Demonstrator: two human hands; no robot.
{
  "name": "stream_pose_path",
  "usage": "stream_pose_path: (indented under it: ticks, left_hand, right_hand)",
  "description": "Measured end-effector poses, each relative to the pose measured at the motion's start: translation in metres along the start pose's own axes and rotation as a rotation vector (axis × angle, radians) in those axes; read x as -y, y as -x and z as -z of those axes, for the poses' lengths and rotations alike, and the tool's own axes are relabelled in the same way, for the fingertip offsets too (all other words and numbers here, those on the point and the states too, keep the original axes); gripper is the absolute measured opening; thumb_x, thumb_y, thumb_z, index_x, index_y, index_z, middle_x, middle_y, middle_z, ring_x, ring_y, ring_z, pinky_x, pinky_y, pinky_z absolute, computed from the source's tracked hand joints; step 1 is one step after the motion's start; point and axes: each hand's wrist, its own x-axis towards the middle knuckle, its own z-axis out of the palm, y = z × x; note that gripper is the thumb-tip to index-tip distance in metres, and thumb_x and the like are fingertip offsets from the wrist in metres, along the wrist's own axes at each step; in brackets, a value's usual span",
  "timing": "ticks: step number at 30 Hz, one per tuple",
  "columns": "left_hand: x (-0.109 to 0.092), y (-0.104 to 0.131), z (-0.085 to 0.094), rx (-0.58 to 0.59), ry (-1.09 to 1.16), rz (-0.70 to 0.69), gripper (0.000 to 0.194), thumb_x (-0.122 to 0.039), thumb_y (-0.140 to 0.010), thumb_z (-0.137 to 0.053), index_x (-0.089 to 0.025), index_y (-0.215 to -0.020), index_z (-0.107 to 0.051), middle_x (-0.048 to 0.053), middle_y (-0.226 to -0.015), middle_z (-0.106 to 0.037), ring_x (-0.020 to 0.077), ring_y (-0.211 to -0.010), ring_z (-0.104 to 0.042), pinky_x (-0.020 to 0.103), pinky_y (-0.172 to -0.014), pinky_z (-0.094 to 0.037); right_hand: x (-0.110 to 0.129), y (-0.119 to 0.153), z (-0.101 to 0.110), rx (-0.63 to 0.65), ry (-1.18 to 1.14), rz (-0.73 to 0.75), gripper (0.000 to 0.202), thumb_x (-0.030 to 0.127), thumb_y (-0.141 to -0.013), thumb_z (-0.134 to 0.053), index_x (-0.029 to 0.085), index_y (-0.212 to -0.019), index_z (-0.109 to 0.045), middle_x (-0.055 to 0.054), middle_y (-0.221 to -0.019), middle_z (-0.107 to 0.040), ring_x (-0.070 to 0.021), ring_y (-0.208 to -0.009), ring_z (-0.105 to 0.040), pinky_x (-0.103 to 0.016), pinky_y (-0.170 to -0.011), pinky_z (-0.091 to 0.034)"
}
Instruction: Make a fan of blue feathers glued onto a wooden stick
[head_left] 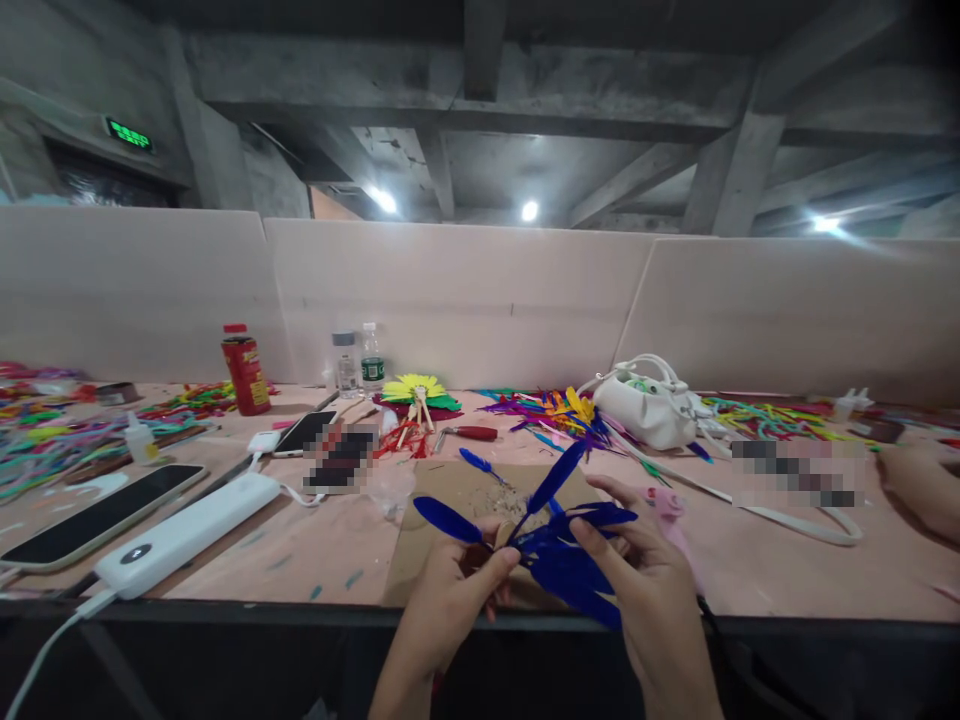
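Got a big grey concrete beamed ceiling [600,85] up top, then a row of pale pinkish upright panels [450,280] behind a long pink-covered table [300,560]. See a flat brown cardboard sheet [405,560] approx mid-table, near edge. Can spot part of another person's bare arm [919,490] far R, well apart from the action.

Have the bare left hand [469,575] in a pinch, thumb + fingertips closed on the stem end of a bunch of long deep-blue feathers [570,570]. Have the bare right hand [645,560] w/ thumb pressed on the same bunch from the near side, fingers curved behind, so def not wide open. Can't tell how tight tho. Find the bunch b/w both hands, over the cardboard's near part.

Also see a soft white handbag [645,405] behind R hand, a long white plastic power bank [187,530] on the L, a black-screened flat phone [105,515] just beside that, a red-capped red bottle [246,370] farther back, a yellow petalled flower-shaped piece [415,388], a red-handled tool [472,433] lying flat, and a small clear dropper bottle [140,440] far L.
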Motion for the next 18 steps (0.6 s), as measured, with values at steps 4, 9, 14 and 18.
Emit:
stream_pose_path:
  ticks: [4,9,14,18]
  left_hand:
    - [-0.003,0.001,0.000,0.009,-0.032,-0.008,0.032,-0.044,-0.089,-0.072,-0.014,-0.101,-0.073,-0.003,-0.061,-0.057,0.0110,-0.054,-0.054,0.018,-0.045,-0.042]
    - [0.000,0.000,0.000,0.021,-0.027,0.002,0.032,-0.044,-0.089,-0.072,-0.015,-0.102,-0.074,-0.003,-0.061,-0.059,0.0104,-0.053,-0.054,0.018,-0.047,-0.043]
    - [0.000,0.000,0.000,0.009,-0.005,0.021,0.035,-0.046,-0.086,-0.075,-0.016,-0.104,-0.072,-0.001,-0.067,-0.064,0.0106,-0.054,-0.056,0.018,-0.046,-0.041]
    - [-0.002,0.000,-0.001,-0.012,-0.009,0.034,0.037,-0.050,-0.082,-0.078,-0.017,-0.090,-0.067,-0.004,-0.064,-0.058,0.0086,-0.048,-0.053,0.019,-0.046,-0.038]
  right_hand:
    - [-0.003,0.002,-0.002,-0.002,0.037,-0.067,0.030,0.051,-0.080,-0.080,0.021,-0.079,-0.082,-0.012,-0.116,-0.075,-0.0241,-0.079,-0.069,-0.037,-0.065,-0.057]
    - [-0.006,0.002,-0.002,-0.013,0.075,-0.057,0.028,0.049,-0.079,-0.080,0.022,-0.074,-0.080,-0.011,-0.117,-0.074,-0.0252,-0.083,-0.069,-0.041,-0.073,-0.058]
    - [-0.008,0.001,-0.002,0.016,0.105,-0.030,0.027,0.048,-0.079,-0.079,0.022,-0.071,-0.079,-0.012,-0.123,-0.072,-0.0317,-0.104,-0.066,-0.049,-0.093,-0.054]
    - [-0.011,0.001,-0.003,0.025,0.148,0.000,0.026,0.050,-0.080,-0.079,0.024,-0.078,-0.082,-0.013,-0.125,-0.070,-0.0359,-0.121,-0.059,-0.055,-0.109,-0.042]
